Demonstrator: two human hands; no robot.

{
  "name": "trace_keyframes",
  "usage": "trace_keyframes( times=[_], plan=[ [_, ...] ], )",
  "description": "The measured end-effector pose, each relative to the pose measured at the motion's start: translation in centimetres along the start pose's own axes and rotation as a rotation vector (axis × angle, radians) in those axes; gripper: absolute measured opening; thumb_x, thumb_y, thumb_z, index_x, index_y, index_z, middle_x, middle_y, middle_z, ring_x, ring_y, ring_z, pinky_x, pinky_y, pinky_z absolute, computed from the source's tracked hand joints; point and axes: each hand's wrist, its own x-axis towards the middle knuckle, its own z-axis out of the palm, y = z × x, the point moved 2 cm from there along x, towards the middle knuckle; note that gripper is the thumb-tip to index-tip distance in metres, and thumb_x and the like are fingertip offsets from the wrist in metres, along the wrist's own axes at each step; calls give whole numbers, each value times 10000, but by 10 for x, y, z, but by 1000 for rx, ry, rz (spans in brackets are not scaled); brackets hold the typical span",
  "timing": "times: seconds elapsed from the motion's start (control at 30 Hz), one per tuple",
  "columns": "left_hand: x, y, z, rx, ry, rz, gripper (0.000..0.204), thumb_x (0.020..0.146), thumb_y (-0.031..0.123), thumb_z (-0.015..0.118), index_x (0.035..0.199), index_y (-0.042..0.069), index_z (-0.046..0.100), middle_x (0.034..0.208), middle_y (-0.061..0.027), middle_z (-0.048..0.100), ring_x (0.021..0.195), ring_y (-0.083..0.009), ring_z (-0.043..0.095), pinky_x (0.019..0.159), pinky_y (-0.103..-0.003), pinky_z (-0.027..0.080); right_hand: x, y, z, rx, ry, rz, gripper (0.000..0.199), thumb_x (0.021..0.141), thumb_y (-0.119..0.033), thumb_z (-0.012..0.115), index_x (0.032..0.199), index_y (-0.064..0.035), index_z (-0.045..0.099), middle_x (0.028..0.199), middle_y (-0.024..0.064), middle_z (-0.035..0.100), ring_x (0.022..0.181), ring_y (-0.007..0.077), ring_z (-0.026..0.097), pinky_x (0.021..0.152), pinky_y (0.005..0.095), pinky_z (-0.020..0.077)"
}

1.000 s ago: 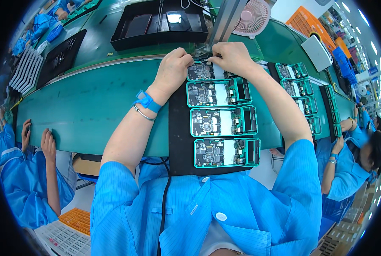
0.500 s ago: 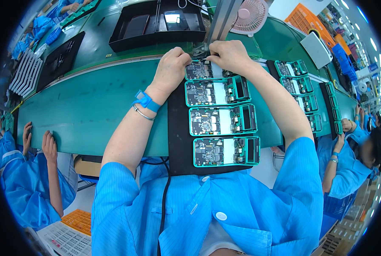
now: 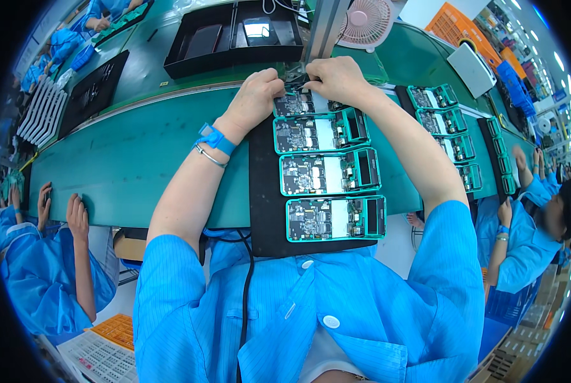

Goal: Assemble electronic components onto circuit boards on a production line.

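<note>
Several green open housings with dark circuit boards lie in a column on a black mat (image 3: 266, 217) in front of me. At the far end, my left hand (image 3: 258, 97) is closed in a pinch at the left corner of the farthest housing (image 3: 294, 105). My right hand (image 3: 338, 80) bends over the same housing's far edge, thumb and fingertips pressed together. Something small and dark sits between the two hands, too small to make out. The right hand partly hides that housing. Nearer to me lie the second housing (image 3: 296, 135), the third (image 3: 303, 175) and the nearest (image 3: 308, 219).
A metal post (image 3: 324, 32) rises just beyond my hands, beside a pink fan (image 3: 365, 22). A black box (image 3: 234, 60) stands at the back. More housings (image 3: 440, 121) lie to the right. Co-workers sit on both sides; one hand (image 3: 76, 217) rests at the left table edge.
The mat and housings appear slightly up and left in the view. My hands stay at the farthest housing, with small finger shifts. A co-worker's hand at the right has risen.
</note>
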Motion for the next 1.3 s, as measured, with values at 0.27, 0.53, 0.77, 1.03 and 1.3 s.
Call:
trace_keyframes(
  times=[0.27,0.53,0.77,1.03,1.3],
  plan=[
    [-27,21,-10,-106,117,-139,69,824,-19,728,871,9,686,874,-112,590,809,-295,645,708,-379,532,-20,-5,-14,98,103,32,283,826,-338,741,784,-79,634,768,70,658,734,305,663,632,429,494],
    [-43,49,-11,-154,142,-189,77,811,9,732,860,33,678,841,-98,590,785,-293,641,674,-387,530,-51,-34,-27,165,35,4,289,811,-312,776,754,-71,626,737,71,647,690,292,652,590,410,482],
    [-45,52,-8,-61,98,-84,110,785,-29,734,861,34,685,841,-92,600,788,-283,642,676,-374,534,-53,-35,-21,123,-44,55,284,817,-334,762,765,-81,643,745,64,663,707,287,663,608,419,490],
    [-44,55,-11,-6,89,-38,97,783,-31,699,840,45,682,835,-86,588,786,-276,627,682,-384,525,-52,-33,-14,121,-79,32,287,818,-327,763,763,-80,629,751,67,663,712,293,664,610,426,487],
    [-43,57,-9,-1,82,-41,91,782,-33,688,835,40,675,829,-88,581,795,-275,618,697,-381,522,-53,-29,-12,119,-78,5,281,823,-329,762,781,-89,621,770,51,661,719,280,666,596,424,483]
  ],
)
